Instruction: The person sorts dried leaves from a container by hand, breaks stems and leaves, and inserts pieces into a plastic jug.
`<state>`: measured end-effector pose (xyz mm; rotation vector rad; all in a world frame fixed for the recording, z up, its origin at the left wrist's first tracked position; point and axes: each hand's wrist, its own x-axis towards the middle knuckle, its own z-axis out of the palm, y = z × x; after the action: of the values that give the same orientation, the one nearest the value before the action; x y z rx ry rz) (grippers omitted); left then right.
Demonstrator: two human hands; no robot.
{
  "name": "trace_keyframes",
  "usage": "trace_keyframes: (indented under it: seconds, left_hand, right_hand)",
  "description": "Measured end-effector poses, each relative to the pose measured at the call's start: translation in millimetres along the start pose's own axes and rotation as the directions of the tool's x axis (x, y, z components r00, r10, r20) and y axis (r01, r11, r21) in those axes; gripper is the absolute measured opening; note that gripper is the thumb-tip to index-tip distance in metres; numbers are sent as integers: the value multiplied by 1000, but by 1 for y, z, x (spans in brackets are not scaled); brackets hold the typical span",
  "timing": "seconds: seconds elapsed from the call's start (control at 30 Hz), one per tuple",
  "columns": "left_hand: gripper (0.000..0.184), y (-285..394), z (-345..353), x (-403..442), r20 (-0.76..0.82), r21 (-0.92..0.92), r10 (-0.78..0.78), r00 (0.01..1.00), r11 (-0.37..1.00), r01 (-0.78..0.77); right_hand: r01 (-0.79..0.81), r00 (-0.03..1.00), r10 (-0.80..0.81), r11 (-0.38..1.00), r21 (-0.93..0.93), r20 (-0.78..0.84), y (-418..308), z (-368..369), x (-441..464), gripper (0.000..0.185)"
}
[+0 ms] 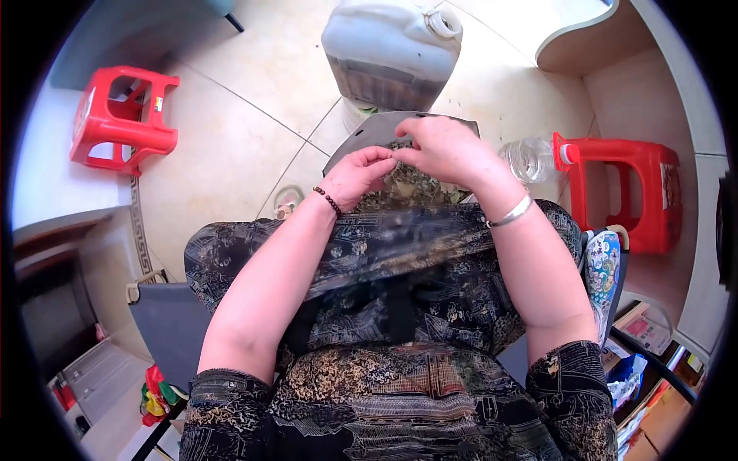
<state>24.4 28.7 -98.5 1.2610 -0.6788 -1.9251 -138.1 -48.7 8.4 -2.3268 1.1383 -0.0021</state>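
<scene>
Over the lap, a grey tray [369, 137] holds a heap of dried, brownish-green plant bits [411, 184]. My left hand [360, 175] is above the tray's left part, thumb and forefinger pinched together. Its fingertips meet those of my right hand [442, 147], which comes in from the right with thumb and forefinger bent over the heap. Whatever lies between the fingertips is too small to make out. A beaded bracelet is on the left wrist, a silver bangle on the right.
A large whitish plastic canister [392, 54] stands just beyond the tray. Red stools are at the left [127, 119] and right [630, 192]. A clear plastic bottle [530, 160] is beside the right stool. Shelves with papers [642, 330] are at lower right.
</scene>
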Motion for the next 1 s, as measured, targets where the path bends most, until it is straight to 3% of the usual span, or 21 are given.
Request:
trace_keyframes:
  seconds: [0.07, 0.1, 0.17, 0.23, 0.37, 0.5, 0.63, 0.7, 0.77, 0.9, 0.97, 1.0]
  left_hand:
    - [18, 9, 8, -11, 5, -120, 26, 1000, 992, -25]
    - [18, 6, 7, -9, 5, -123, 30, 1000, 992, -29]
    - [17, -2, 5, -8, 45, -277, 13, 999, 961, 0]
    - [17, -5, 4, -8, 24, -307, 4, 1000, 952, 4]
    - [15, -5, 3, -6, -21, -361, -13, 1000, 933, 5]
    - [14, -10, -6, 1, -7, -376, 6, 1000, 927, -8]
    - [18, -9, -6, 0, -39, -302, -4, 999, 953, -8]
    - [22, -6, -2, -1, -43, -259, -5, 999, 966, -7]
    - [36, -6, 6, -4, -92, 147, 165, 982, 978, -151]
    - [45, -1, 20, -9, -201, 138, 260, 945, 962, -235]
    - [39, 1, 16, -9, -26, 50, 233, 972, 972, -231]
    - [39, 1, 14, -8, -25, 50, 232, 972, 972, -231]
  right_hand:
    - [77, 988, -91, 990, 117, 124, 7, 16, 9, 25]
    - [100, 989, -111, 989, 108, 101, 11, 24, 12, 22]
    - [35, 992, -53, 987, 159, 112, 6, 19, 12, 20]
    - [-18, 994, -12, 965, 263, 109, 7, 17, 12, 14]
    - [-66, 994, 46, 975, 213, 95, 6, 11, 14, 14]
    - [-107, 993, 73, 897, 430, 95, 10, 7, 19, 12]
    - [-116, 993, 87, 860, 496, 82, 14, 6, 22, 12]
    - [-195, 978, 122, 817, 543, 168, 9, 1, 20, 13]
    - [-199, 977, 121, 805, 559, 175, 8, 1, 19, 13]
    - [-248, 963, 125, 749, 614, 237, 12, 5, 22, 15]
    - [-263, 962, 153, 741, 618, 226, 16, 10, 24, 16]
    - [-275, 960, 180, 733, 622, 213, 17, 11, 24, 17]
